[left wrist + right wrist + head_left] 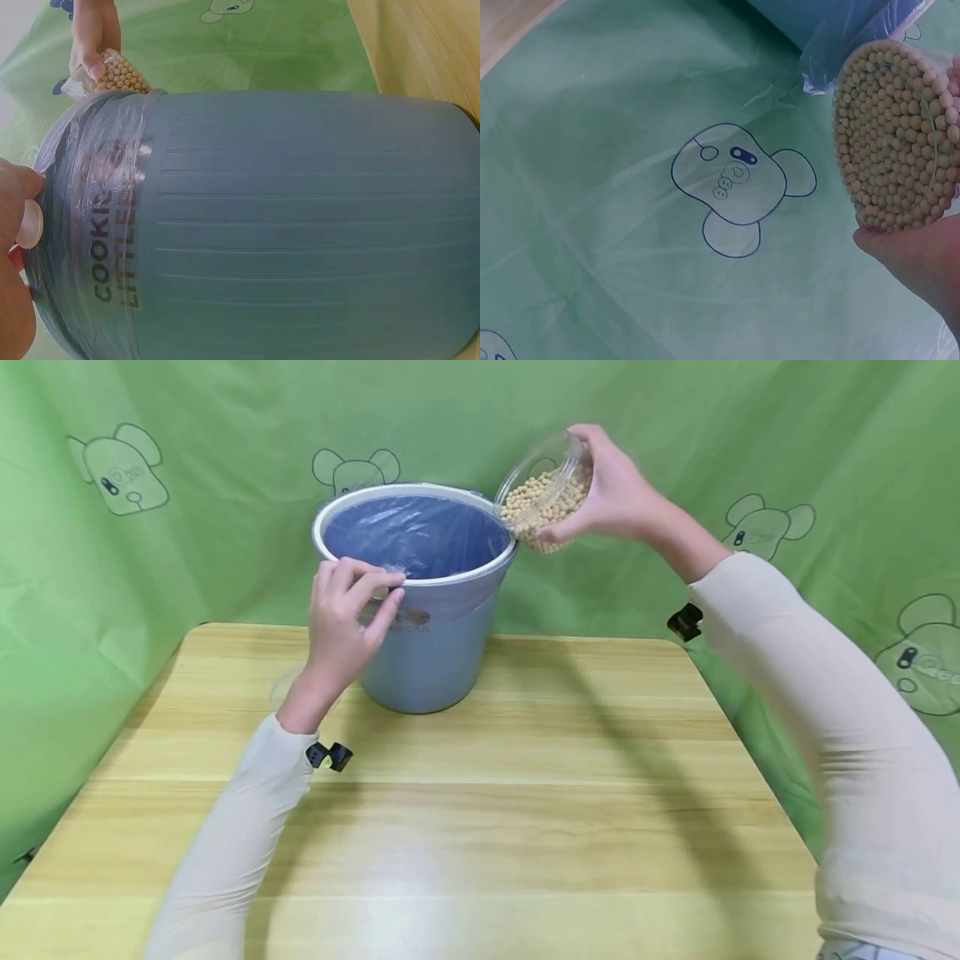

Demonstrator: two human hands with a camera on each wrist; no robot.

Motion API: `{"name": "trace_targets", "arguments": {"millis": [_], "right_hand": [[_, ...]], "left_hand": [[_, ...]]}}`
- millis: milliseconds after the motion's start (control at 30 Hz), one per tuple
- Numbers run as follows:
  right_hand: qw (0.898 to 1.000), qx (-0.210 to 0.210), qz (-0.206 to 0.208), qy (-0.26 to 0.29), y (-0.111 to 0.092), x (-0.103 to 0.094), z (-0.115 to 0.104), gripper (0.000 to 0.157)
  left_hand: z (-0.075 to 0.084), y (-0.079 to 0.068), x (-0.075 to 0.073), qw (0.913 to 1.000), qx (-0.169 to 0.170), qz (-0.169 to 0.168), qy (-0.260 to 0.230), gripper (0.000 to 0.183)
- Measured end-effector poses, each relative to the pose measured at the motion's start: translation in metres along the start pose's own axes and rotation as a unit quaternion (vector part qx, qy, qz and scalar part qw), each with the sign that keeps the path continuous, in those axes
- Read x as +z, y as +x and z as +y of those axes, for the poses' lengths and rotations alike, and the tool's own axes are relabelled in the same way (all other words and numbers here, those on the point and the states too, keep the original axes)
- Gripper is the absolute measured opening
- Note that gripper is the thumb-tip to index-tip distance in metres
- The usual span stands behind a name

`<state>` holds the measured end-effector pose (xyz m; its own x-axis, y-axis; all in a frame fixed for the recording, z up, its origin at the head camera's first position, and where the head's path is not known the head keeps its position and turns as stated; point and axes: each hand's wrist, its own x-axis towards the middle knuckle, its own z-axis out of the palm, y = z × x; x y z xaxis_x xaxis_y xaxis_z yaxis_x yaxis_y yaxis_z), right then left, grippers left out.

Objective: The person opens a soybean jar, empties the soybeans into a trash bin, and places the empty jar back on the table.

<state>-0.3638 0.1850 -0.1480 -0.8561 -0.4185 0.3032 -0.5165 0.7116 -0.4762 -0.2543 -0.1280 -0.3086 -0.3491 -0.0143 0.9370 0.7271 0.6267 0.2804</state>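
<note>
A blue-grey trash can [431, 652] with a white rim stands upright at the back of the table, a thin clear bag lining [420, 531] folded over its edge. My left hand [341, 618] pinches the front of the rim between thumb and fingers. In my right hand [618, 489] is a clear plastic jar [517, 485], gripped by its side and tilted with its mouth toward the can's right rim. Pale round soybeans [551, 497] fill much of it. The right wrist view shows the jar's bottom [889, 135] packed with beans.
Behind my left wrist, a clear round lid [281, 689] lies partly hidden on the wooden table [487, 827]. Green cloth [247, 543] with bear drawings hangs close behind the can and along both sides. Dark printed lettering [112, 240] shows through the bag.
</note>
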Motion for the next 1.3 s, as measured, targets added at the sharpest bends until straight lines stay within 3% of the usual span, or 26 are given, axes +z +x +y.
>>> {"name": "trace_targets", "arguments": {"millis": [267,867,1300], "right_hand": [[0.999,0.007,-0.037,-0.034,0.009,-0.007,-0.009,0.131],[0.993,-0.005,-0.074,-0.087,0.021,-0.008,-0.022,0.132],[0.991,-0.003,-0.089,-0.095,0.022,-0.008,-0.026,0.131]], "left_hand": [[-0.001,0.0,0.003,1.0,0.001,0.002,-0.004,0.013],[0.002,-0.002,0.001,0.9999,-0.009,0.0,-0.008,0.012],[0.003,-0.001,-0.001,0.9998,-0.018,0.0,-0.011,0.013]]}}
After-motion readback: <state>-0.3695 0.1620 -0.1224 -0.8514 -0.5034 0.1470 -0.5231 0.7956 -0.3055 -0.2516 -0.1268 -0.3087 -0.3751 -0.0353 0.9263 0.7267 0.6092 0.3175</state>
